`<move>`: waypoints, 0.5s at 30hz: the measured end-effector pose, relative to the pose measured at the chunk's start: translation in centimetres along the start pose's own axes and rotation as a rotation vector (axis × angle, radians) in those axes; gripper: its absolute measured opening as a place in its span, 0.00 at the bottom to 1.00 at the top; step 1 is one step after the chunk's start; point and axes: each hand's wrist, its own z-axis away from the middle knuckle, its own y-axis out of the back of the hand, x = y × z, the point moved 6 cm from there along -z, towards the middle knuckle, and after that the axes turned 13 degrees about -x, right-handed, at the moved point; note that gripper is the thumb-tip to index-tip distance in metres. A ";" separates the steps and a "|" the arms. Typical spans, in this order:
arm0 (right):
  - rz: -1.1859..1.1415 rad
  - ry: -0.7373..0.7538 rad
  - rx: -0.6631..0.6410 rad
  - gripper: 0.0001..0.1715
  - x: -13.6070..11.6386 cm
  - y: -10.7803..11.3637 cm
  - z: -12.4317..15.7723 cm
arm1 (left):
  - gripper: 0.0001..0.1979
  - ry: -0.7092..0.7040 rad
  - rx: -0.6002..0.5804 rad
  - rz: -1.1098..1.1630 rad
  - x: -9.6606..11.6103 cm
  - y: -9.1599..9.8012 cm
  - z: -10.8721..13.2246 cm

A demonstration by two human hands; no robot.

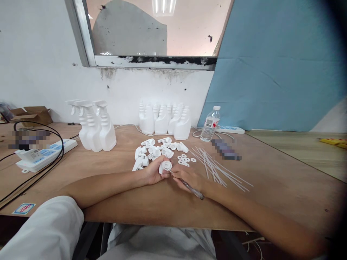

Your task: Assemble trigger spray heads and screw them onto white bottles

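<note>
The step in hand looks like close work inside a white trigger head (166, 165), which the left hand (154, 172) holds up just above the table (121, 213), its round end turned up and toward the right. The left hand is curled about this piece, thumb and fingers pinching its sides. The right hand (191, 176) pinches a slim pen-like tool (193, 189) near its front, the grip leaning back toward the wrist and the thin tip at the rim of the round end; whether the tip is inside or only against the edge is too small to tell. Just beyond the hands lies a loose heap of more trigger heads (168, 153), with small white rings (184, 160) to their right and a spread of thin white tubes (213, 167) farther right. Behind, bottles without heads (162, 122) stand near the wall, and to the left spray bottles (93, 130) stand with heads on. As a judgement, the next move calls for a firm left pinch, so that the head does not twist, and a light, steady push or pry from the right fingers; too much force could make the tip slip toward the left fingers.
</note>
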 end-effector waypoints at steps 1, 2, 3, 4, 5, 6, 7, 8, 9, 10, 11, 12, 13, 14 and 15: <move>0.024 0.000 0.013 0.10 -0.1 0.2 -0.1 | 0.08 0.003 0.000 0.012 0.0 0.1 0.0; 0.045 0.003 0.027 0.09 -0.2 0.3 -0.2 | 0.07 0.005 0.006 0.023 -0.1 0.2 0.0; 0.066 0.007 0.041 0.08 -0.3 0.6 -0.3 | 0.07 0.008 0.018 0.031 -0.1 0.2 0.0; 0.092 0.010 0.050 0.08 -0.5 0.8 -0.3 | 0.06 0.011 0.033 0.036 -0.2 0.3 0.0; 0.124 0.014 0.056 0.08 -0.6 1.0 -0.4 | 0.06 0.015 0.049 0.037 -0.2 0.4 0.0; 0.156 0.012 0.053 0.08 -0.7 1.1 -0.4 | 0.06 0.018 0.061 0.034 -0.2 0.4 0.0; 0.183 0.002 0.045 0.09 -0.7 1.2 -0.5 | 0.06 0.019 0.069 0.031 -0.2 0.4 0.0; 0.202 -0.008 0.039 0.11 -0.7 1.3 -0.5 | 0.06 0.020 0.070 0.028 -0.2 0.3 0.1; 0.215 -0.016 0.030 0.13 -0.6 1.4 -0.5 | 0.06 0.021 0.068 0.027 -0.3 0.3 0.1; 0.225 -0.014 0.020 0.14 -0.4 1.3 -0.5 | 0.06 0.021 0.065 0.027 -0.3 0.2 0.1; 0.234 0.000 0.009 0.15 -0.3 1.2 -0.4 | 0.06 0.023 0.063 0.027 -0.3 0.2 0.1; 0.245 0.024 -0.003 0.15 -0.2 1.1 -0.3 | 0.06 0.025 0.061 0.027 -0.3 0.2 0.1; 0.255 0.053 -0.017 0.15 -0.2 0.9 -0.2 | 0.06 0.027 0.062 0.028 -0.3 0.2 0.1; 0.264 0.077 -0.028 0.15 -0.1 0.8 0.0 | 0.06 0.030 0.064 0.028 -0.3 0.3 0.1; 0.270 0.093 -0.035 0.16 -0.1 0.7 0.1 | 0.07 0.033 0.068 0.027 -0.3 0.3 0.1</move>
